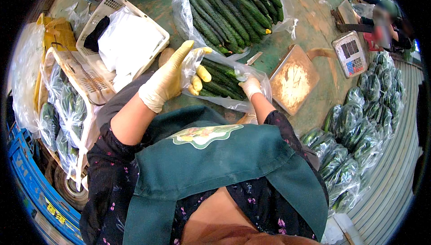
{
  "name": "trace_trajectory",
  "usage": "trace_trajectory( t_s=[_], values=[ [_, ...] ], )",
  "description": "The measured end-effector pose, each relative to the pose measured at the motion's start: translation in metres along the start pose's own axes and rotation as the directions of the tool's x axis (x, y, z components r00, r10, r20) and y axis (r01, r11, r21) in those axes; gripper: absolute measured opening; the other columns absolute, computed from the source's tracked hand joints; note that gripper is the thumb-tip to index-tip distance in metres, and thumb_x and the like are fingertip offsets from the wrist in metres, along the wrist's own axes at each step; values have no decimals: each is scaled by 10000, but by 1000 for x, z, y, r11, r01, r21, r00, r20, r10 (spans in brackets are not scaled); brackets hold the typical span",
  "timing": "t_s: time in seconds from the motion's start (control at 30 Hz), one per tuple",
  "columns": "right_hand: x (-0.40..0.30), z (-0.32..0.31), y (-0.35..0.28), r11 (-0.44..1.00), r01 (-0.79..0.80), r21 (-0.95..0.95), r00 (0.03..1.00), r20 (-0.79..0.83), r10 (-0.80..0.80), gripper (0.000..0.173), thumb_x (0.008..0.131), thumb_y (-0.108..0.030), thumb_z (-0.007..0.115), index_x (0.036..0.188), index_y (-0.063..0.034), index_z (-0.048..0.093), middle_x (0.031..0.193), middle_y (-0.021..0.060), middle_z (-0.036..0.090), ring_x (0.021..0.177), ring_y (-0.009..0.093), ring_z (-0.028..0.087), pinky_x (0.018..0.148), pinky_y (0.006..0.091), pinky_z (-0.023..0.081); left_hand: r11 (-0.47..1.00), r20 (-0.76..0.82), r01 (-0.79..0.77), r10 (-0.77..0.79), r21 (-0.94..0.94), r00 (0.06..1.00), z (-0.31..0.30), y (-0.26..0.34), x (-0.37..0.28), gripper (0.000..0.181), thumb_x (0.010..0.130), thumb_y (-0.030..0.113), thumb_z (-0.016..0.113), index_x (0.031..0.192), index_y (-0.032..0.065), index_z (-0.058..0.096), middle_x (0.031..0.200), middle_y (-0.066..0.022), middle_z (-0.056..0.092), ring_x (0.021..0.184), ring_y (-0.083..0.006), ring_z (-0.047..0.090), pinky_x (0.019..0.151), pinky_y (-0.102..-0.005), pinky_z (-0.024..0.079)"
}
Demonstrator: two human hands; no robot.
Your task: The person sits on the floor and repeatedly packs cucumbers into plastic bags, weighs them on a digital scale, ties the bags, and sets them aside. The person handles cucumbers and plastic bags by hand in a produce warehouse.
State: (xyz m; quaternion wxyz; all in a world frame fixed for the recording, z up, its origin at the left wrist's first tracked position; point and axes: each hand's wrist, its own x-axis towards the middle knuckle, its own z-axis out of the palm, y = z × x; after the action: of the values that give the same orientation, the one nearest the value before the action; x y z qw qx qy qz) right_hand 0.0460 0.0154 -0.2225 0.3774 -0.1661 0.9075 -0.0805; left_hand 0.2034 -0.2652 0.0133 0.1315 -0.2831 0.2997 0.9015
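Observation:
Several cucumbers point(222, 81) lie inside a clear plastic bag point(219, 102) close in front of me. At the bag's left end is my gloved left hand point(171, 73), its fingers curled round the gathered plastic and the thumb pointing up. My gloved right hand point(251, 86) is at the other end, reaching under or into the film against the cucumber tips; how firmly it grips is hidden. Just beyond, a larger open clear bag point(181, 9) holds a heap of long cucumbers point(232, 12). A small knife point(254, 58) lies on the floor between the bags.
A scale with a worn metal platform point(294, 80) and a display panel point(350, 55) stands at right, near many bagged cucumbers point(353, 127). At left are a white crate point(151, 29) with white plastic bags and a tipped crate point(89, 93). Another person point(387, 23) is at upper right.

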Motion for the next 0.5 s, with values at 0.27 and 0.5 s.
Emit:
trace_trajectory(
  t_s=[0.27,0.5],
  values=[
    [15,2,35,963,159,218,948,238,-211,688,740,-244,807,1316,28,546,1243,224,627,1160,323,608,990,375,471,999,31,4,-6,40,1000,1,2,8,737,969,660,361,1420,85,457,835,-165,691,535,-186,641,411,-275,498],
    [-23,35,13,988,131,85,938,313,-151,682,786,-293,758,1356,-4,521,1293,251,596,1218,381,565,1022,406,443,999,30,4,-5,38,1000,4,-3,7,722,974,633,394,1408,60,453,834,-166,687,549,-215,649,436,-294,514]
  ],
)
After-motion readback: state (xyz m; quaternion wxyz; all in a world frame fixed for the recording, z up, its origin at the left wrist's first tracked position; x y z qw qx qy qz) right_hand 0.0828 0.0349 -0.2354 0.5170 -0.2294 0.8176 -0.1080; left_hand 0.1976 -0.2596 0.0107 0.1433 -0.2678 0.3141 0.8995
